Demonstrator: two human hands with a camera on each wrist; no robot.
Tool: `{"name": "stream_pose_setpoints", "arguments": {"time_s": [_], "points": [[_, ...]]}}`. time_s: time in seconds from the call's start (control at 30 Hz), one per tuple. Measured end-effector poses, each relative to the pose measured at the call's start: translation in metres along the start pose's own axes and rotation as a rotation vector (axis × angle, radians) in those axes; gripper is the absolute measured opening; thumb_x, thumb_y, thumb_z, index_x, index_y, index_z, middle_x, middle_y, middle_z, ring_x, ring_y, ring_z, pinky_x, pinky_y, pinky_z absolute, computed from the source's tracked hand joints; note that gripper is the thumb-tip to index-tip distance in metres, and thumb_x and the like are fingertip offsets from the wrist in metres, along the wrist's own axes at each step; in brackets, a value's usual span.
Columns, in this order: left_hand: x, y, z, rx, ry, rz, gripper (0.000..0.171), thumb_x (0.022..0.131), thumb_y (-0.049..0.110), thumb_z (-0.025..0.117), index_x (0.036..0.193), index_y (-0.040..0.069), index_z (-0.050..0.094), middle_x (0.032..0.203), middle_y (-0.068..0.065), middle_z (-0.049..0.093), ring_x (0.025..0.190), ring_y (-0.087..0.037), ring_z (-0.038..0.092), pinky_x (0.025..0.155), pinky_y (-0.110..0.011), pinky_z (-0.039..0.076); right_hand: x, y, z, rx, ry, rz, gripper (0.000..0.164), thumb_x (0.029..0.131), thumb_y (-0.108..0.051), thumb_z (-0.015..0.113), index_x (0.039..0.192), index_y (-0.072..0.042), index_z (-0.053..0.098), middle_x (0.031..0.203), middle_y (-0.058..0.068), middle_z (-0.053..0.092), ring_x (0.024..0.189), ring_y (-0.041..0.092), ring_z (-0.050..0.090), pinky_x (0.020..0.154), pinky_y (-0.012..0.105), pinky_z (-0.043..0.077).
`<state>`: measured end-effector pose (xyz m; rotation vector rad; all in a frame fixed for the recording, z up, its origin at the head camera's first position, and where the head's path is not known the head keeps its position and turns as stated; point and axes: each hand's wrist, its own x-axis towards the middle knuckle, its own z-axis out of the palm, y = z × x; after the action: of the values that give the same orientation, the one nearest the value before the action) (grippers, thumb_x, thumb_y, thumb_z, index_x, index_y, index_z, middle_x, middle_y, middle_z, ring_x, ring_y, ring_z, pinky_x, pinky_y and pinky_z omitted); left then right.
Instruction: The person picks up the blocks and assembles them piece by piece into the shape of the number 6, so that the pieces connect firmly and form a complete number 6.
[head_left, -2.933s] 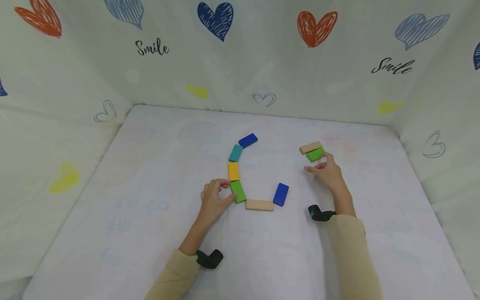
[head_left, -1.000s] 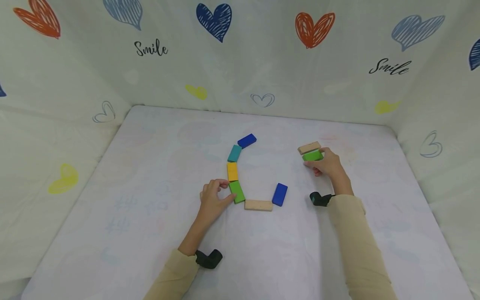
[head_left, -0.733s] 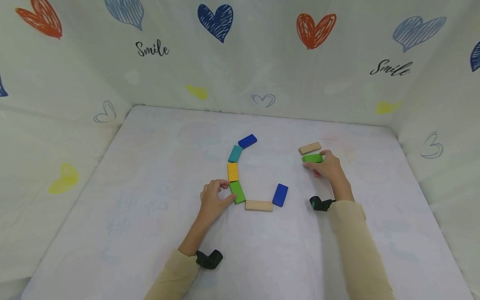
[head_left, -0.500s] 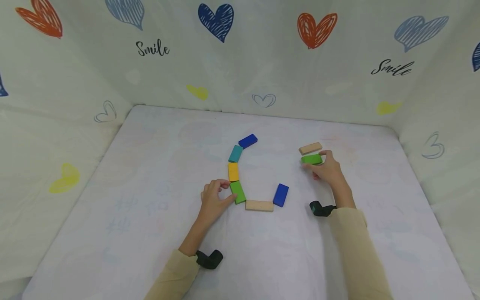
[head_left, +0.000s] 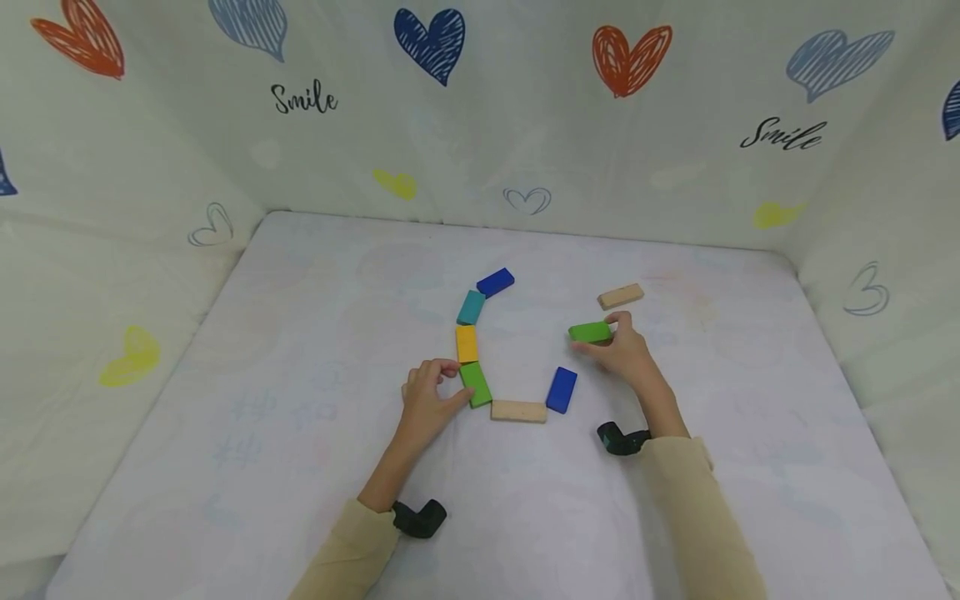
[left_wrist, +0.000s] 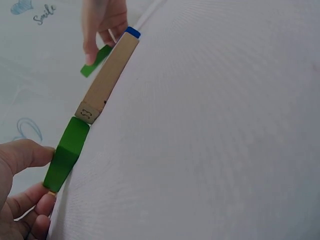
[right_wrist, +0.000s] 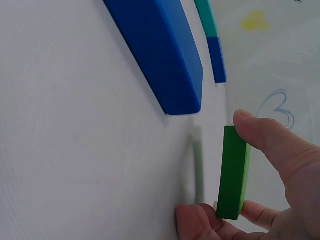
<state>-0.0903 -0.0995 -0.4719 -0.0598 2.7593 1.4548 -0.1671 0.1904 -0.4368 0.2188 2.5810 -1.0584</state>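
In the head view my left hand (head_left: 429, 402) has its thumb and fingertips around a green wooden block (head_left: 476, 386) lying on the table; the left wrist view shows the thumb (left_wrist: 30, 154) against one side of it. My right hand (head_left: 626, 357) pinches a second green block (head_left: 590, 332) by its ends, thumb opposite fingers. That block is raised off the table, with a shadow beside it in the right wrist view. Just below it in the head view lies a blue block (head_left: 562, 390), joined at its corner to a plain wood block (head_left: 519, 412).
From the left-hand green block the curve runs up through a yellow block (head_left: 467, 344), a teal block (head_left: 471, 307) and a far blue block (head_left: 496, 282). A loose plain block (head_left: 621, 296) lies at right on the white table (head_left: 225, 400). A heart-printed curtain (head_left: 525, 125) stands behind.
My right hand has taken hold of the green block beside the loose plain one and carried it left and nearer, toward the blue block. My left hand has stayed in place.
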Motion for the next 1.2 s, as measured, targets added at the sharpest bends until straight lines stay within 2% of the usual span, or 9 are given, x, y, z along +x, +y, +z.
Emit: {"name": "stream_pose_setpoints", "arguments": {"time_s": [0.2,0.53,0.7,0.87,1.0,1.2], "points": [[-0.001,0.001,0.000,-0.001,-0.003,-0.009,0.038,0.080,0.023,0.070,0.112,0.010,0.055,0.102,-0.006,0.054,0.100,-0.022,0.042,0.086,-0.040,0.026,-0.003,-0.010,0.015,-0.002,-0.006,-0.031,0.081,0.081,-0.042,0.067,0.131,0.003,0.022,0.123,0.028,0.043,0.105,0.034,0.045,0.089,0.045,0.041],[0.000,0.000,0.000,0.008,-0.002,-0.012,0.038,0.080,0.023,0.070,0.112,0.010,0.055,0.102,-0.005,0.055,0.100,-0.022,0.043,0.087,-0.041,0.026,-0.002,-0.020,0.032,-0.073,-0.026,-0.085,0.074,0.079,-0.042,0.069,0.122,0.005,0.032,0.110,0.020,0.048,0.094,0.028,0.048,0.080,0.038,0.042],[0.000,0.000,0.000,0.008,-0.001,-0.011,0.038,0.079,0.023,0.071,0.112,0.011,0.056,0.102,-0.005,0.055,0.100,-0.022,0.043,0.087,-0.041,0.026,0.000,-0.022,0.031,-0.080,-0.032,-0.085,0.072,0.079,-0.044,0.070,0.118,0.004,0.034,0.104,0.017,0.047,0.089,0.026,0.047,0.074,0.034,0.040],[0.000,0.000,0.000,0.007,-0.002,-0.010,0.038,0.079,0.023,0.071,0.112,0.011,0.055,0.103,-0.005,0.055,0.101,-0.021,0.043,0.087,-0.041,0.026,0.001,-0.023,0.027,-0.098,-0.064,-0.102,0.072,0.080,-0.045,0.068,0.118,0.005,0.033,0.104,0.019,0.047,0.091,0.027,0.048,0.076,0.036,0.041],[0.000,0.000,0.000,0.006,0.000,-0.007,0.038,0.080,0.022,0.070,0.112,0.011,0.056,0.103,-0.005,0.055,0.101,-0.022,0.043,0.087,-0.041,0.026,0.002,-0.024,0.025,-0.103,-0.079,-0.115,0.066,0.083,-0.040,0.066,0.119,0.006,0.035,0.105,0.020,0.049,0.092,0.028,0.048,0.077,0.037,0.042],[0.000,0.001,0.000,0.004,-0.003,-0.010,0.038,0.080,0.022,0.071,0.112,0.011,0.055,0.103,-0.005,0.055,0.102,-0.022,0.042,0.087,-0.041,0.026,0.003,-0.022,0.023,-0.131,-0.085,-0.162,0.053,0.087,-0.030,0.063,0.117,0.007,0.040,0.096,0.018,0.049,0.083,0.025,0.048,0.070,0.032,0.041]]}}
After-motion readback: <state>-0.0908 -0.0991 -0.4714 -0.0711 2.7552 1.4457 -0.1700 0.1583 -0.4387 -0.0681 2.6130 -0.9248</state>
